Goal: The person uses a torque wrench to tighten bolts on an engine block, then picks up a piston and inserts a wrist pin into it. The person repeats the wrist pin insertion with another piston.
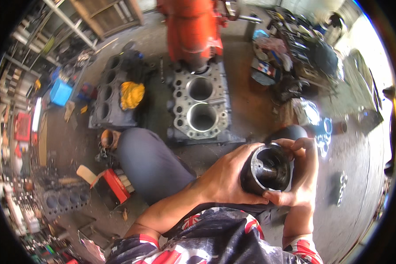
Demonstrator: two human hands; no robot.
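Both my hands are wrapped around a dark, oily engine piston [272, 169] above my lap, its hollow underside turned up toward me. My left hand [226, 176] grips the piston's left side, with its fingertips hidden beneath and behind it. On the other side, my right hand [304, 174] has its thumb along the near rim and its bent fingers at the far edge. Ahead of my knees lies an engine block [200, 130] with a bright machined top and round cylinder bores. A red machine head [193, 35] stands over the block's far end.
Left of the block sits a second, darker engine block [102, 112] with a yellow cloth [132, 95] on it. A red box [114, 187] lies by my left knee. Cluttered parts [301, 53] fill the far right. On the right floor lies a gasket-like metal piece [342, 188].
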